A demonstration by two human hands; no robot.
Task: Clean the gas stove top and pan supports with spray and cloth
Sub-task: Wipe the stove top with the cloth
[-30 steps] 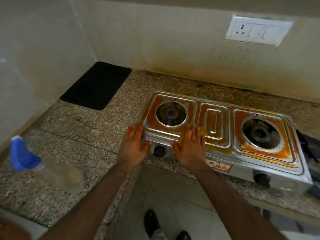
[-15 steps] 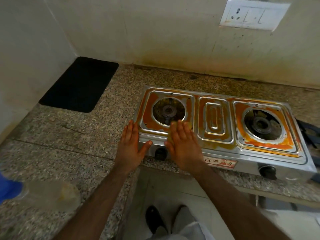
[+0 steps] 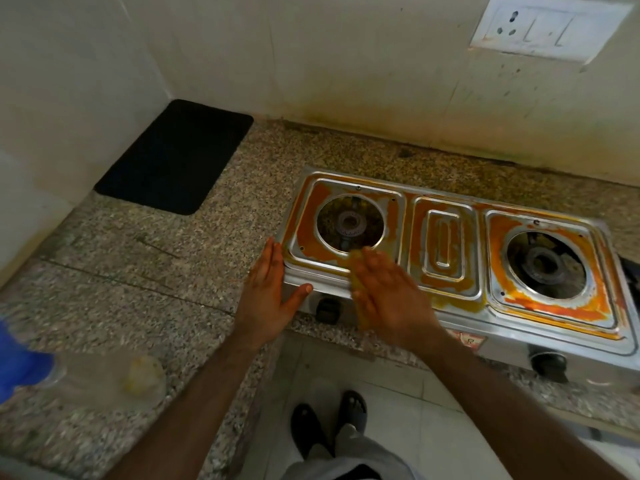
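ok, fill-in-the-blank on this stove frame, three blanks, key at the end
1. The right hand presses a yellowish ____ onto the stove.
2. The left hand braces the stove's ____ end.
3. The spray bottle lies on the counter with a ____ cap.

Missing: cloth; left; blue

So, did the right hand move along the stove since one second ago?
Yes. The right hand slid left along the stove front, from near the middle panel to below the left burner.
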